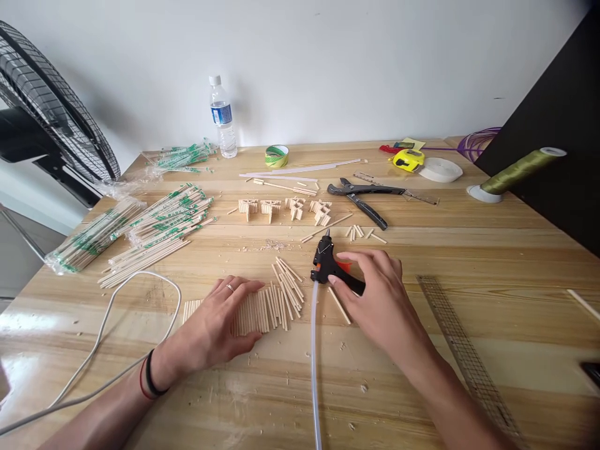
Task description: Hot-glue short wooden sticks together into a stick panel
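My left hand rests over a row of short wooden sticks laid side by side. Its thumb is spread from the fingers, at opposite ends of the sticks. Beside that row, more short sticks lie loosely fanned. My right hand is at the handle of a black hot glue gun that lies on the table. Thumb and index finger are apart on either side of the handle, not wrapped round it; whether they touch it is unclear. A long translucent glue stick runs from the gun's back towards me.
Behind the gun are several small stick assemblies and a black cutter. Bagged sticks and a white cable lie left, a clear ruler right. A water bottle, tape roll and tape measure are at the back.
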`<state>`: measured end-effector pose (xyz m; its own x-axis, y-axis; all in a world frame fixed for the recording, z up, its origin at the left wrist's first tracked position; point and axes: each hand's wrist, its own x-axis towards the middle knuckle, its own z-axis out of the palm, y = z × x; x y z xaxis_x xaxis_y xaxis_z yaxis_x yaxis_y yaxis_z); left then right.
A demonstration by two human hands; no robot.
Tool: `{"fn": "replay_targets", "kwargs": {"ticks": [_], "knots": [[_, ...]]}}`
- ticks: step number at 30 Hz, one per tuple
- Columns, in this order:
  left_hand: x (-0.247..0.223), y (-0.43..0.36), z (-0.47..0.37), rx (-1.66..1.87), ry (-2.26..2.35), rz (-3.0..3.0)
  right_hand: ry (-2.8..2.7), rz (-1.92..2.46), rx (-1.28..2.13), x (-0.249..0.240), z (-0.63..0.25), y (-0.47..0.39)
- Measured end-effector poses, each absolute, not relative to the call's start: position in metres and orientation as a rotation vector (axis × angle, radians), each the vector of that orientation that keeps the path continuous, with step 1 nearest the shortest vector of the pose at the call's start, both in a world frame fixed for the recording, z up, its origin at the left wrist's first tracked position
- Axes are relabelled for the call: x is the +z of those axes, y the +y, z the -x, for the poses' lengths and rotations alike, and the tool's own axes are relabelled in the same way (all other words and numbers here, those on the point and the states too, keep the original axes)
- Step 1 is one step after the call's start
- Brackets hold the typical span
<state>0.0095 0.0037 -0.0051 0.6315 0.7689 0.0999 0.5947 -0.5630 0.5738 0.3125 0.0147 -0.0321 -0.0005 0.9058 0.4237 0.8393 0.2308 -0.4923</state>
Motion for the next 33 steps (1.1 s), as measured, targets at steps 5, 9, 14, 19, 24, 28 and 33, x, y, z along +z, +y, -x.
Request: {"fn": "replay_targets", "kwargs": {"ticks": [5, 9, 14, 19, 24, 28, 33], "knots": [[0.005, -0.005, -0.012, 0.455, 0.976, -2.335, -1.965, 1.407, 0.415, -0.007, -0.287, -0.005], [0.007, -0.008, -0.013, 0.353, 0.929, -2.384, -2.218, 1.257, 0.738, -0.004, -0.264, -0.023], [0.003, -0.009, -0.012, 0.334, 0.931, -2.434, -2.265, 1.291, 0.740, -0.017, -0.249, -0.031], [0.007, -0.013, -0.019, 0.355, 0.948, -2.443, -2.235, 1.317, 0.693, -0.021, -0.246, -0.033], [0.004, -0.018, -0.021, 0.372, 1.008, -2.440, -2.249, 1.317, 0.676, -0.020, -0.245, -0.035], [-0.005, -0.020, -0.018, 0.416, 0.992, -2.359, -2.242, 1.300, 0.670, -0.021, -0.244, -0.035], [-0.004, -0.015, -0.019, 0.391, 0.984, -2.286, -2.240, 1.294, 0.648, -0.024, -0.243, -0.034]]}}
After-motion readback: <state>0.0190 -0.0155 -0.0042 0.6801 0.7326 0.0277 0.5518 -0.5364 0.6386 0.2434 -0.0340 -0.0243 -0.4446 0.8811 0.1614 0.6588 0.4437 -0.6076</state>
